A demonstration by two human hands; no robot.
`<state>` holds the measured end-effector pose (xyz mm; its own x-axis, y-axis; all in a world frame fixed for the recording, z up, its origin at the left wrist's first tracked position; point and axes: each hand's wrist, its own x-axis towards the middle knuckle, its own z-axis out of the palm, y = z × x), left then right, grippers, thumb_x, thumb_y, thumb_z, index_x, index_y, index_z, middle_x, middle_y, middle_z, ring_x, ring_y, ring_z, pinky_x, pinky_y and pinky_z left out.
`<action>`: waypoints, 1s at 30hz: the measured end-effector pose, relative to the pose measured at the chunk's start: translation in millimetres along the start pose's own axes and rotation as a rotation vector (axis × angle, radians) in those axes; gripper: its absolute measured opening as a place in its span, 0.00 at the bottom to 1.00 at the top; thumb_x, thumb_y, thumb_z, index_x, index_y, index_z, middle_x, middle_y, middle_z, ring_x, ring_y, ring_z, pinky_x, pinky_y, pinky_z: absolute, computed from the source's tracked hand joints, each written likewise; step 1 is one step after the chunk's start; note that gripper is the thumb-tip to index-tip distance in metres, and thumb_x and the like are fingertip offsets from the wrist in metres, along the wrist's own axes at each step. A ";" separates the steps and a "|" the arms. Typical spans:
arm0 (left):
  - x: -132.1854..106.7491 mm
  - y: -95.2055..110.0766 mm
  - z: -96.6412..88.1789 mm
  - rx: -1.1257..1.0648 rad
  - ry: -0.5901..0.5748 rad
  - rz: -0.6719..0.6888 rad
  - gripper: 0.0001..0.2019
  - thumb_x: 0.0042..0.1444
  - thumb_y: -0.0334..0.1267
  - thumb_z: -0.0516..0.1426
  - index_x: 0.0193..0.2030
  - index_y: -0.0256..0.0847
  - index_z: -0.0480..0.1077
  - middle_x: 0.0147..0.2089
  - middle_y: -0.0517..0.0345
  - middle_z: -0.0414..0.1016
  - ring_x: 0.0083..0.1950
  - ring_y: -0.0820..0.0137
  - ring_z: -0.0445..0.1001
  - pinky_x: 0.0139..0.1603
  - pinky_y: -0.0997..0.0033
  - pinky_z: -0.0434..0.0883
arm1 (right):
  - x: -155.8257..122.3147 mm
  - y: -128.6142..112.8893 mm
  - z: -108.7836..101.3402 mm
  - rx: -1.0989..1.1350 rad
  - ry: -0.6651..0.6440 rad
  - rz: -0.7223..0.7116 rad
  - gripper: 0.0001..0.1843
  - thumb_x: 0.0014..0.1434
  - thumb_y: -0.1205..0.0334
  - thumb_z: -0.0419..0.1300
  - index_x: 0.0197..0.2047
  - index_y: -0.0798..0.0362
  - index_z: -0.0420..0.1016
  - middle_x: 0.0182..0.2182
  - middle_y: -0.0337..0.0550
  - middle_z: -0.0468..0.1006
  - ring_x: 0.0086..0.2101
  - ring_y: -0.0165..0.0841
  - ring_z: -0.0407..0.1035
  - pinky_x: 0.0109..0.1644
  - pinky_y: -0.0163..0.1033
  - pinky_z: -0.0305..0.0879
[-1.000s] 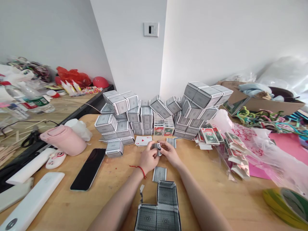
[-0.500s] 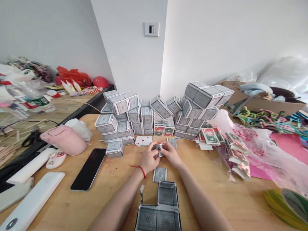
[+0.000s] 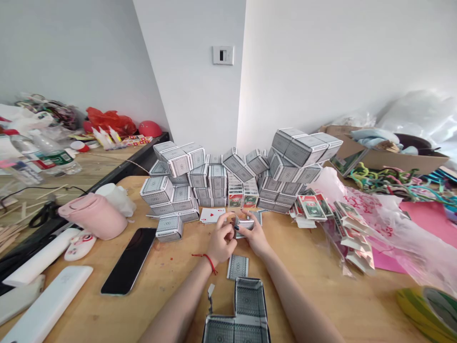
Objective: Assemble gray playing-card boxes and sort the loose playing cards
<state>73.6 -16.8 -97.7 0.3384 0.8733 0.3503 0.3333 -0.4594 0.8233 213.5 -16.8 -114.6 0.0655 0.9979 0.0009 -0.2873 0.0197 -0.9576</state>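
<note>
Above the middle of the table, my right hand [image 3: 256, 236] pinches a playing card [image 3: 245, 223] that looks bent, its folded edge showing between thumb and fingers. My left hand [image 3: 222, 239] is curled closed, its fingertips at the left side of that same card. A red string bracelet [image 3: 210, 261] circles my left wrist. Below the hands, a single card [image 3: 237, 267] lies back up. An ace of hearts [image 3: 212, 215] lies face up just beyond my left hand. Closest to me stands an L-shaped block made of cards [image 3: 249, 297].
Blocks of folded cards [image 3: 171, 197] are stacked at the back, with another stack [image 3: 298, 152] on the right. Opened card boxes [image 3: 352, 224] and plastic wrap lie right, near a tape roll [image 3: 428, 309]. A phone [image 3: 128, 262] and pink cup [image 3: 94, 215] are left.
My hands have spread slightly apart around the card, and its folded edge shows more in my right hand. The whole view has tilted up a little.
</note>
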 end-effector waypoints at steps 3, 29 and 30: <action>4.4 -4.5 -1.1 -0.258 0.042 -0.156 0.04 0.46 0.31 0.48 0.23 0.38 0.55 0.41 0.54 0.63 0.34 0.72 0.66 0.32 0.70 0.68 | 2.0 -1.2 -1.6 -0.014 -0.046 -0.053 0.32 0.38 0.60 0.66 0.49 0.51 0.64 0.40 0.44 0.73 0.42 0.38 0.66 0.48 0.46 0.60; 17.0 -21.8 -11.6 -0.567 -0.104 -0.320 0.13 0.43 0.44 0.59 0.27 0.36 0.62 0.30 0.60 0.66 0.34 0.74 0.65 0.38 0.74 0.63 | 7.6 5.1 -4.3 -0.102 0.064 -0.082 0.32 0.37 0.60 0.67 0.47 0.50 0.64 0.36 0.42 0.72 0.36 0.35 0.68 0.44 0.44 0.64; 16.6 -22.0 -10.8 -0.547 -0.101 -0.309 0.13 0.43 0.44 0.59 0.27 0.36 0.62 0.30 0.60 0.66 0.35 0.74 0.65 0.38 0.74 0.63 | 7.8 4.0 -5.5 -0.079 0.041 -0.067 0.30 0.38 0.60 0.67 0.47 0.50 0.64 0.36 0.43 0.73 0.36 0.35 0.68 0.45 0.44 0.63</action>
<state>62.4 9.6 -105.2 0.3887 0.9206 0.0385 -0.0598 -0.0165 0.9981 218.1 -9.2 -120.0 0.1212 0.9911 0.0556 -0.2050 0.0798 -0.9755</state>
